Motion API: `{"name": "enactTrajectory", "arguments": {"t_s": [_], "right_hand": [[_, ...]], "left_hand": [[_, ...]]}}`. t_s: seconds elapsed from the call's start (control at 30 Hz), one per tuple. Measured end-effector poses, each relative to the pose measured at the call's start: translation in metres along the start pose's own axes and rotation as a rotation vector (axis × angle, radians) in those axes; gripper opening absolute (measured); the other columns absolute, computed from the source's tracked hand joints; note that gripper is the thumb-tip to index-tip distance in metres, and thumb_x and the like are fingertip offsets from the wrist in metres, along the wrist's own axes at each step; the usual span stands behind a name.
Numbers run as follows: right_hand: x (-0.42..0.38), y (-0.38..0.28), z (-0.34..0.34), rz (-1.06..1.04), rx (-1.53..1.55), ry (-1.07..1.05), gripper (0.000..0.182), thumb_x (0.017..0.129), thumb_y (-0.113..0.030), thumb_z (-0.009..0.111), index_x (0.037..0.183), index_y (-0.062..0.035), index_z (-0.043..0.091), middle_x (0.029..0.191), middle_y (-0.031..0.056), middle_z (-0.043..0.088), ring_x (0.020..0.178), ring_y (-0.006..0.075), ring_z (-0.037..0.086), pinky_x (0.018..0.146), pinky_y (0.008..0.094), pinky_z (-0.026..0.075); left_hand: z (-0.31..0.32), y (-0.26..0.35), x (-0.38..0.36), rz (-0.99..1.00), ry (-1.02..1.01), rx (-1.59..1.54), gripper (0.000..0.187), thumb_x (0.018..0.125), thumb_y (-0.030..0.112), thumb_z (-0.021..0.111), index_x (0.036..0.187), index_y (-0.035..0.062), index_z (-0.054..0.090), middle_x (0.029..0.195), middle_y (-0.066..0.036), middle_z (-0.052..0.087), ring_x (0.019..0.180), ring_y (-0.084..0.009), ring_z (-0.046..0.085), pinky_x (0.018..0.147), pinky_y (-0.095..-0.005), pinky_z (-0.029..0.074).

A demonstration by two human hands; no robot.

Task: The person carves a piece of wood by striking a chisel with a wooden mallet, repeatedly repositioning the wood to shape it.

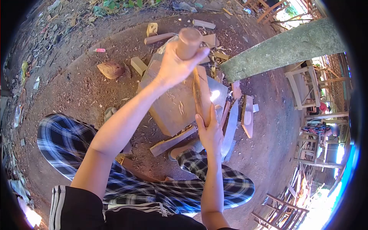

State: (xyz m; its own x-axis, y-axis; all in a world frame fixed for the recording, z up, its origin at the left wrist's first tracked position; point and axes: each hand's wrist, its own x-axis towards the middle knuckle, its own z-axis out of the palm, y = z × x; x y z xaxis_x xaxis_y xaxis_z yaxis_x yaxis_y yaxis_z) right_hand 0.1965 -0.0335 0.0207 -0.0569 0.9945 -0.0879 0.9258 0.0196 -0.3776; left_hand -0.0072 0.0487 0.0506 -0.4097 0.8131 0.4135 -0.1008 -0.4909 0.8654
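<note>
My left hand is wrapped round a thick, round-ended wooden tool, raised above the far part of a low wooden block. My right hand grips the near end of a long wooden piece, thumb on one side and fingers on the other. The far end of that piece lies just below my left hand. Whether the tool touches it cannot be made out. Small shavings lie on the block, and a bright glare spot shows beside the wooden piece.
Wood offcuts surround the block, with a brown husk to the left. A mossy post slants in at the upper right. Wooden chairs stand at the lower right. A person is far off at the right.
</note>
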Motion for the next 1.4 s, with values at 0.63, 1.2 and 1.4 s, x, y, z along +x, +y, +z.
{"name": "enactTrajectory", "arguments": {"t_s": [0.63, 1.2, 1.4], "right_hand": [[-0.025, 0.018, -0.007, -0.046, 0.026, 0.002, 0.067, 0.085, -0.045, 0.063, 0.14, -0.0111, 0.044, 0.078, 0.0288, 0.065, 0.078, 0.0455, 0.065, 0.07, 0.0523, 0.051], [-0.024, 0.03, 0.004, -0.091, 0.103, 0.035, 0.068, 0.085, -0.044, 0.064, 0.141, -0.011, 0.043, 0.088, 0.0289, 0.066, 0.085, 0.0465, 0.064, 0.077, 0.0525, 0.05], [-0.024, 0.027, 0.003, -0.093, 0.122, 0.025, 0.068, 0.085, -0.043, 0.064, 0.14, -0.0097, 0.043, 0.09, 0.0292, 0.066, 0.087, 0.046, 0.064, 0.077, 0.0517, 0.05]], "left_hand": [[0.025, 0.003, 0.025, -0.129, 0.256, -0.169, 0.031, 0.082, 0.031, 0.077, 0.077, 0.0043, 0.061, 0.057, 0.003, 0.05, 0.047, -0.0055, 0.044, 0.05, -0.0241, 0.045], [-0.008, -0.015, -0.01, 0.351, 0.134, 0.273, 0.04, 0.086, 0.026, 0.071, 0.111, 0.0015, 0.053, 0.09, -0.007, 0.062, 0.077, -0.0149, 0.062, 0.072, -0.03, 0.052], [0.0, -0.013, 0.006, 0.607, -0.067, 0.619, 0.041, 0.074, 0.025, 0.083, 0.102, 0.0014, 0.064, 0.093, -0.011, 0.07, 0.084, -0.0185, 0.07, 0.076, -0.0271, 0.055]]}}
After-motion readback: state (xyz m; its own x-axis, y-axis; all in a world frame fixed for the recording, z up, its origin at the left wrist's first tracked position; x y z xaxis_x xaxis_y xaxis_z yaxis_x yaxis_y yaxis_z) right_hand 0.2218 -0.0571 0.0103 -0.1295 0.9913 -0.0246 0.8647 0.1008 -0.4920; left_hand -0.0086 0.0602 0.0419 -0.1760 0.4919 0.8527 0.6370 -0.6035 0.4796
